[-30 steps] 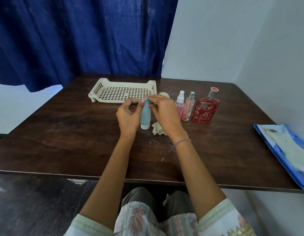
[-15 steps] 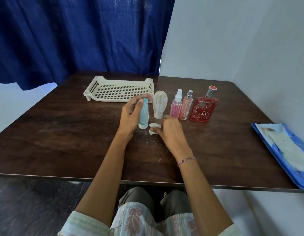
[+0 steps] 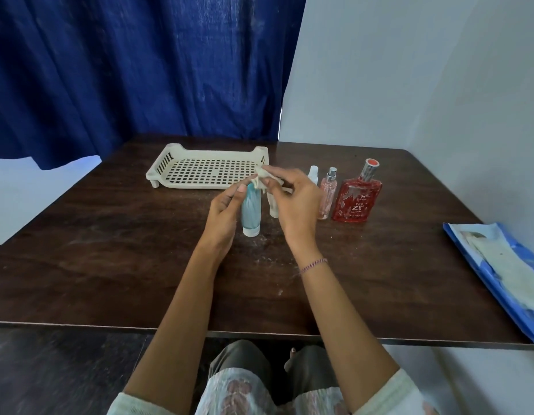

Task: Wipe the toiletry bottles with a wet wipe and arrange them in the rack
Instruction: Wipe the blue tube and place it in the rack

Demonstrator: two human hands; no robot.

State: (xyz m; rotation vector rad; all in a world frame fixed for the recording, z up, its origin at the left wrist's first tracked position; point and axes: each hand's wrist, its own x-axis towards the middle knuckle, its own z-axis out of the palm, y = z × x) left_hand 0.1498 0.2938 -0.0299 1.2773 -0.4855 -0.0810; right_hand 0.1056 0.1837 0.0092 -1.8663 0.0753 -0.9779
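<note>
1. Left hand (image 3: 225, 212): fingers and thumb curl round the upper part of the blue tube (image 3: 251, 209) and hold it upright, white cap downward. The cap seems to rest on the table (image 3: 110, 250).
2. Right hand (image 3: 292, 205): fingertips pinch a crumpled wet wipe (image 3: 263, 177) against the top end of the tube. A thin bracelet (image 3: 313, 265) circles this wrist.
3. White bottle (image 3: 273, 206): it stands just behind the tube, mostly hidden by the right hand.
4. Bottles to the right, standing upright in a row:
   - a spray bottle with a white cap (image 3: 313, 172), its body hidden by the hand;
   - a slim pink spray bottle (image 3: 327, 199);
   - a flat red bottle (image 3: 357, 202) with a red-topped cap.
5. Rack (image 3: 175, 163): a cream perforated tray with no bottle in it, beyond the hands near the far table edge.
6. Blue wipe packet (image 3: 511, 298): it lies open at the right table edge, well apart from the bottles, with a white sheet showing.
7. Background: a dark blue curtain (image 3: 140, 70) on the left and a pale wall (image 3: 409, 70) on the right.
</note>
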